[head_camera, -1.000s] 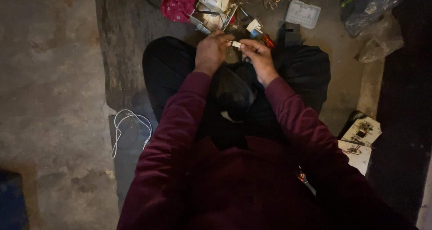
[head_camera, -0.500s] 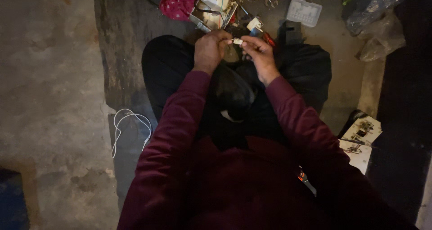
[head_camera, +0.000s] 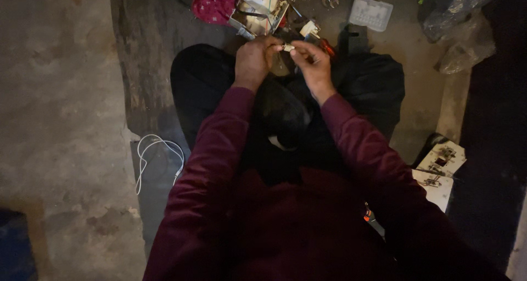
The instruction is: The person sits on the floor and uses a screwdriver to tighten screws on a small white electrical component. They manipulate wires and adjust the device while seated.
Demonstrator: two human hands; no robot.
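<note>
small white part (head_camera: 286, 48) is being pinched between both hands above the lap | left hand (head_camera: 253, 61) is being clenched round one end | right hand (head_camera: 314, 64) fingertips are gripping the other | judged light, stiff, easily dropped; best held by its ends

both hands (head_camera: 282, 61) pinch small white part (head_camera: 287, 48) above lap; white cable (head_camera: 156, 154) on floor.

Dim light falls on a stained, bare concrete floor (head_camera: 60, 94), darkest along the right edge. A white cable (head_camera: 156, 154) lies looped on it, and a clear plastic tray (head_camera: 373, 12) sits near the top edge.
</note>
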